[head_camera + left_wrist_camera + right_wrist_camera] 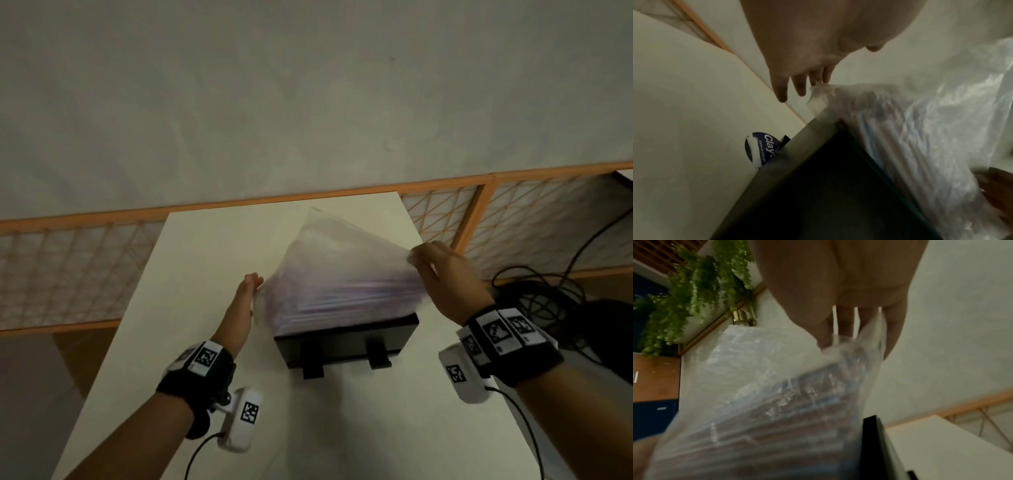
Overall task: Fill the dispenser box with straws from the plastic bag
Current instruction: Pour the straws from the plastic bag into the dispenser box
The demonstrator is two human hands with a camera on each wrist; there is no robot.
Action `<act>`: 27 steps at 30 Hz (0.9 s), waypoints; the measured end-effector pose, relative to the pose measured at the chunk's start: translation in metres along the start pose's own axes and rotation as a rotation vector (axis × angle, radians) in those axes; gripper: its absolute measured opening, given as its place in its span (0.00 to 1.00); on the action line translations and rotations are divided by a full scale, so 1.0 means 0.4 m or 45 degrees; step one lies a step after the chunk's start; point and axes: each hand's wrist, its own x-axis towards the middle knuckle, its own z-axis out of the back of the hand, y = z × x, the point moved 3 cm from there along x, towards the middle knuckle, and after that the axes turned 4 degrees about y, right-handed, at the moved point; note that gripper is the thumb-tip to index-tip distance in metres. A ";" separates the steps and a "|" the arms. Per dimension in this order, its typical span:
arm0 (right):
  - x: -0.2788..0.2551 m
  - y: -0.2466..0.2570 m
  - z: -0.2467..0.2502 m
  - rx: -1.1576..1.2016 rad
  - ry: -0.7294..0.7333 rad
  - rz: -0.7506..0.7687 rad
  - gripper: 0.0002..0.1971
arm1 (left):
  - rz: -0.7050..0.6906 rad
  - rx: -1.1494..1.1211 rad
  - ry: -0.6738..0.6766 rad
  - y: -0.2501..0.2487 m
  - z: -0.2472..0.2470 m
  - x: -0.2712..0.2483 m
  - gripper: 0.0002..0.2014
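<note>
Light, floppy and slick, the plastic bag [342, 260] of straws [352, 298] sags over the dispenser box [346, 339] near the desk's [205, 274] far edge, best taken at its corners: the right hand [445, 277] pinches one, the left hand [245, 305] lies flat and open against the other.

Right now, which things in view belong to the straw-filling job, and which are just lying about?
Job:
clear plastic bag of straws, pinched at a corner by the right hand
black dispenser box under the bag
left hand, open beside the bag

Lying about:
black cables
round blue sticker
white table

Black wristbands [197, 380], white tagged cameras [239, 419]
</note>
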 end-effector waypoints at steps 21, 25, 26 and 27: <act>-0.002 0.072 -0.047 0.379 0.056 0.120 0.24 | -0.002 -0.236 -0.024 -0.016 -0.036 0.071 0.21; -0.031 0.119 -0.171 0.085 0.485 0.270 0.37 | -0.032 0.237 0.219 0.026 -0.073 0.064 0.32; -0.025 0.114 -0.204 -0.115 0.520 0.227 0.38 | -0.083 0.465 0.231 0.036 -0.079 0.062 0.31; -0.013 0.112 -0.220 -0.217 0.535 0.155 0.38 | -0.125 0.665 0.215 0.039 -0.078 0.063 0.29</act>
